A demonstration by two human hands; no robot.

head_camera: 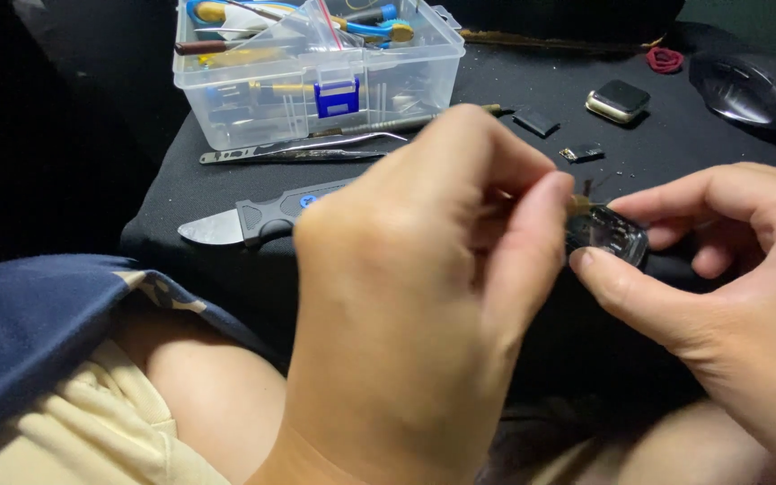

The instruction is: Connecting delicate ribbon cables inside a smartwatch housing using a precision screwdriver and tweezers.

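Right hand [747, 296] grip on small dark casing [608, 232], left hand [424, 296] pinching perhaps a tool.

Dim scene, dark edges; light from above brightens the hands [424, 296] and clear box [316, 72]. Slight motion blur.

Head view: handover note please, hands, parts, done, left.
Left hand: pinched on a small tool, tip at the watch case.
Right hand: gripping the watch case by its edges, over the black mat.
Nearby: knife-like pry tool, metal tweezers, clear toolbox, second watch body, two small black parts.
Done: case open, insides exposed.
Left: work inside the case unfinished; loose parts not refitted.
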